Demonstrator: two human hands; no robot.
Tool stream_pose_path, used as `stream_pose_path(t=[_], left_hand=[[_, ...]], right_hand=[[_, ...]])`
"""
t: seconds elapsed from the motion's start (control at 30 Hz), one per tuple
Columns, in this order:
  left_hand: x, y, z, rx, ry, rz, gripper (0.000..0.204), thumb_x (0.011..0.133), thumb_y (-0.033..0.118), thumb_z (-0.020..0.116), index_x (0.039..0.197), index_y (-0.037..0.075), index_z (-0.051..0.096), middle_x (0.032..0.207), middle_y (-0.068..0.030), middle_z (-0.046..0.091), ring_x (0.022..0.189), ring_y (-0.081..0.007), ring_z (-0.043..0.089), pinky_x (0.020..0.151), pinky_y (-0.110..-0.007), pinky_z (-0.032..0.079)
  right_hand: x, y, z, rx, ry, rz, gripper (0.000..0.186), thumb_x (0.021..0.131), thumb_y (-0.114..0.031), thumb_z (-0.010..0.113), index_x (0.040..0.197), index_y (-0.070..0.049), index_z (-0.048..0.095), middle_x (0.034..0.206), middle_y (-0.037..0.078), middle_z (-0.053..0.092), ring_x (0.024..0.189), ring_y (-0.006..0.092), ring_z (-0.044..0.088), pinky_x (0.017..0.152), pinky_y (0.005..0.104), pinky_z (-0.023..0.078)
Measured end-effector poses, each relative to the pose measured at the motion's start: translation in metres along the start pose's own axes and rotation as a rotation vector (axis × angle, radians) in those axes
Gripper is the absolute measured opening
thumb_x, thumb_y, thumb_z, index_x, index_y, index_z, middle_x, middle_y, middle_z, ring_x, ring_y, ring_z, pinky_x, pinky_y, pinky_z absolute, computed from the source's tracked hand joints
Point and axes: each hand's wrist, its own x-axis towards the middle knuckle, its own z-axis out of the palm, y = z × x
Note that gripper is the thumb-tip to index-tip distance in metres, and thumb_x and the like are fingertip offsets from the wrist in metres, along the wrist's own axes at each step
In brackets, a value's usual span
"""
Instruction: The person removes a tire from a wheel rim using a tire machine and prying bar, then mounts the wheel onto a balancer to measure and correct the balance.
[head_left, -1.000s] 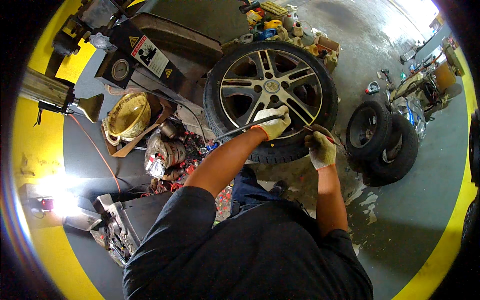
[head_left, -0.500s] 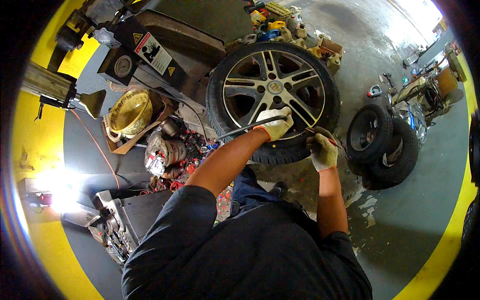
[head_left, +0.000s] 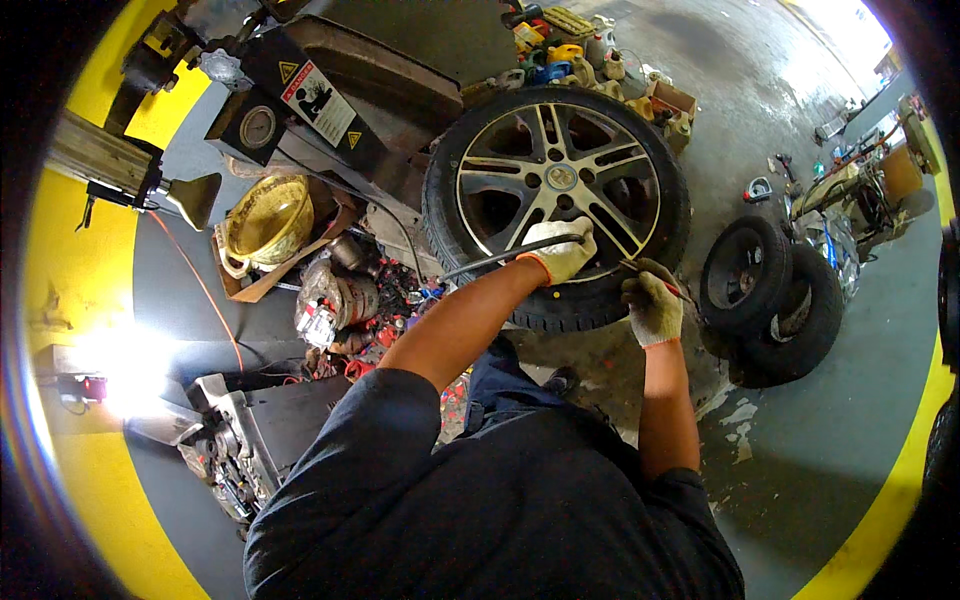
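Note:
A large wheel (head_left: 470,175), a black tyre on a silver-and-black spoked rim, lies face up before me. My gloved left hand (head_left: 562,250) rests over the lower part of the rim, fingers wrapped round a black hose (head_left: 482,263) that runs down to the left. My gloved right hand (head_left: 652,305) is at the tyre's lower right edge, closed on a slim red tool (head_left: 672,288), its tip at the rim's edge. A small yellow dot (head_left: 556,295) shows on the tyre's sidewall below my left hand.
A machine with pressure gauge (head_left: 257,130) stands upper left, above a yellow basin (head_left: 265,222) and cluttered red parts (head_left: 385,335). Jugs (head_left: 558,70) sit behind the wheel. Two tyres (head_left: 812,335) lie at right near more equipment (head_left: 865,195). A bright lamp (head_left: 130,375) glares lower left.
The wheel, both hands and surroundings appear slightly further right in the picture as the view shifts. My grips on the hose and red tool look the same.

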Motion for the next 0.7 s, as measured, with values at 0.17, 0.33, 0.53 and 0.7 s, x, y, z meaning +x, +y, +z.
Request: stream_pose_path(t=[0.17, 0.33, 0.53, 0.7], left_hand=[[0.0011, -0.0025, 0.0030, -0.018, -0.003, -0.001, 0.021, 0.094, 0.026, 0.053, 0.106, 0.014, 0.065, 0.085, -0.0200, 0.070, 0.079, -0.0430, 0.067, 0.071, -0.050, 0.053], [0.0014, 0.0002, 0.0006, 0.008, -0.004, -0.001, 0.021, 0.094, 0.026, 0.053, 0.105, 0.014, 0.065, 0.085, -0.0203, 0.070, 0.080, -0.0430, 0.067, 0.071, -0.050, 0.053], [0.0011, -0.0019, 0.0016, -0.018, -0.004, 0.005, 0.022, 0.094, 0.027, 0.052, 0.106, 0.015, 0.066, 0.084, -0.0200, 0.070, 0.080, -0.0427, 0.068, 0.072, -0.049, 0.054], [0.0013, -0.0018, 0.0019, -0.013, -0.023, -0.012, 0.023, 0.094, 0.027, 0.052, 0.107, 0.015, 0.066, 0.085, -0.0201, 0.070, 0.080, -0.0429, 0.068, 0.072, -0.049, 0.054]], right_hand=[[0.0010, 0.0007, -0.0023, 0.004, -0.032, -0.014, 0.025, 0.094, -0.004, 0.062, 0.118, 0.002, 0.066, 0.106, 0.018, 0.073, 0.079, 0.0254, 0.073, 0.066, 0.0359, 0.060], [0.0007, 0.0011, -0.0019, -0.013, 0.024, 0.006, 0.026, 0.095, -0.004, 0.062, 0.120, 0.000, 0.066, 0.107, 0.018, 0.072, 0.078, 0.0261, 0.071, 0.063, 0.0349, 0.057], [0.0004, 0.0005, -0.0011, -0.045, 0.009, -0.010, 0.027, 0.094, -0.005, 0.063, 0.121, -0.002, 0.065, 0.108, 0.017, 0.072, 0.079, 0.0267, 0.071, 0.063, 0.0347, 0.057], [-0.0001, 0.0001, -0.0014, 0.001, -0.010, -0.004, 0.025, 0.095, -0.004, 0.061, 0.119, 0.002, 0.065, 0.107, 0.019, 0.072, 0.079, 0.0274, 0.073, 0.065, 0.0371, 0.060]])
